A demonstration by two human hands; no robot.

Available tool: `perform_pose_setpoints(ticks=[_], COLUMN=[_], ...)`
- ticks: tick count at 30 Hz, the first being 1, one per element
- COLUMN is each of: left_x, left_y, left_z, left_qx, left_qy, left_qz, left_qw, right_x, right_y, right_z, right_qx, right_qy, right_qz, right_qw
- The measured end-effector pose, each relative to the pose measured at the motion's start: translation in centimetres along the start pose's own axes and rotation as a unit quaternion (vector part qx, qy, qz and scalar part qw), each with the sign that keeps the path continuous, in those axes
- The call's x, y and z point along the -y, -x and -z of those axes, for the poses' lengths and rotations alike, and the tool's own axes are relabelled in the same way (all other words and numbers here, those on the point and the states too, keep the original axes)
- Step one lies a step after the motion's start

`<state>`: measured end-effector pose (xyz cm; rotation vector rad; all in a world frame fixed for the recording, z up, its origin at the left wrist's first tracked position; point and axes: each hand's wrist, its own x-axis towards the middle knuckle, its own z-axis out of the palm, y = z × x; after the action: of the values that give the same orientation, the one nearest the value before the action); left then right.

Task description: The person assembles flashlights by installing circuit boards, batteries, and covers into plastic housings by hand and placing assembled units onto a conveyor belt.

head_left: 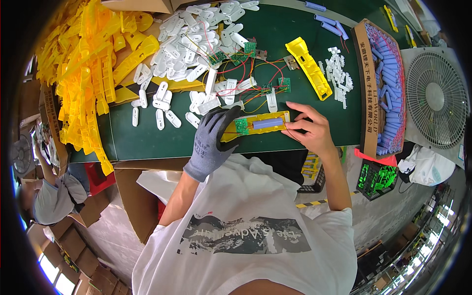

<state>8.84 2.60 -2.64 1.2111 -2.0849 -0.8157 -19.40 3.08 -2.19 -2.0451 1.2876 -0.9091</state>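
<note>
My left hand [212,140], in a grey knit glove with dark fingertips, grips the left part of a yellow plastic housing [263,129] above the table's near edge. Inside the housing lie a green circuit board [242,126] and a purple cylindrical battery cell [268,124]. My bare right hand [312,129] closes its lower fingers at the housing's right end, while its index finger reaches out above. A thin reddish wire runs by those fingertips. Just beyond the housing lie wired circuit boards [284,84] and white plastic pieces [272,100].
Yellow housings [91,64] pile up at left, beside a heap of white plastic covers [177,46]. Another yellow housing [309,69] and small white parts [339,76] lie far right of centre. A cardboard box of purple cells [366,93] and a fan [435,96] stand at right.
</note>
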Motion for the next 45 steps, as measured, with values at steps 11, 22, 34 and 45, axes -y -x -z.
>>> perform_pose_setpoints(ticks=[11,22,34,45], left_x=[0.3,0.3,-0.2,-1.0], left_y=[0.3,1.3,1.4,2.1], left_z=[0.8,0.0,0.5,-0.5], left_qx=[0.050,-0.172,-0.028,-0.210], left_qy=[0.056,0.045,-0.050,-0.078], left_qz=[-0.003,-0.097,-0.007,-0.004], left_qw=[0.997,0.979,0.998,0.975], right_x=[1.2,1.2,-12.6,-22.0], right_y=[-1.2,0.9,-29.8,-37.5], right_z=[1.4,5.1,12.0,9.6], right_qx=[0.121,-0.064,-0.244,-0.223], right_qy=[-0.038,0.159,0.364,0.396], right_qz=[-0.073,0.091,-0.225,-0.296], right_qw=[0.989,0.981,0.870,0.840])
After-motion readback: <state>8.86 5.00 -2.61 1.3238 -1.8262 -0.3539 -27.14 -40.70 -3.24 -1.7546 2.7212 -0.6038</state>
